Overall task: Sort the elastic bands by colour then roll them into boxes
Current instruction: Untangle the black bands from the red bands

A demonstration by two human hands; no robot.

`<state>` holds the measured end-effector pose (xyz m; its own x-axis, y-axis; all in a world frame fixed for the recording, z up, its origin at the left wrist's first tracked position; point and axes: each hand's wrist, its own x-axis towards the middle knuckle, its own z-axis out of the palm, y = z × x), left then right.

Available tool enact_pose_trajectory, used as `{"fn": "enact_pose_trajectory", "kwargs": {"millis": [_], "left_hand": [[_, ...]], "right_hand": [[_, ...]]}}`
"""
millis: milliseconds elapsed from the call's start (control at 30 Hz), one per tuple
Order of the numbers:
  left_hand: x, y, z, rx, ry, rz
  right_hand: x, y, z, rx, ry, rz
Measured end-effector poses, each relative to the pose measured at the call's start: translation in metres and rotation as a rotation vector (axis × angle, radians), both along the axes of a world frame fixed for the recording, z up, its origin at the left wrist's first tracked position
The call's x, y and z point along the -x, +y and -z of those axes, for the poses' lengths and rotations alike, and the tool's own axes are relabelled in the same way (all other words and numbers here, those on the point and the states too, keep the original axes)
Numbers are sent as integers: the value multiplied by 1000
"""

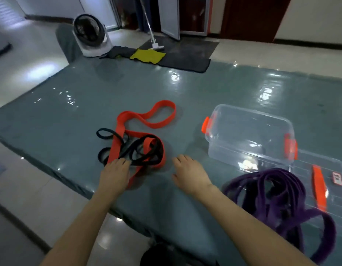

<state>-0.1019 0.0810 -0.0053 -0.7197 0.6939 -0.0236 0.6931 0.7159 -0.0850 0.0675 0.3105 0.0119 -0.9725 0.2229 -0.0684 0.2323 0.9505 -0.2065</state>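
Red band (147, 120) tangled with black bands (128, 148).

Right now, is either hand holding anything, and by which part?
Nothing is gripped: the left hand rests flat on the tangled red band and black bands; the right hand is empty.

Left hand (115, 170) and right hand (189, 174): both bare. Left forearm (86, 223) and right forearm (243, 223): bare from wrist to the lower frame edge. Fingernail detail too blurred to report. Dark rounded shape (166, 255) at bottom edge between them; cannot tell whether clothing.
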Motion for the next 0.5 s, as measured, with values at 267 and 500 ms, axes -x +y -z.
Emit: {"fn": "enact_pose_trajectory", "kwargs": {"millis": [267,500], "left_hand": [[101,21,53,155,-214,315],[162,13,25,-180,-298,324]], "right_hand": [[110,-40,50,83,-205,111],[137,-29,40,-32,-100,153]]}}
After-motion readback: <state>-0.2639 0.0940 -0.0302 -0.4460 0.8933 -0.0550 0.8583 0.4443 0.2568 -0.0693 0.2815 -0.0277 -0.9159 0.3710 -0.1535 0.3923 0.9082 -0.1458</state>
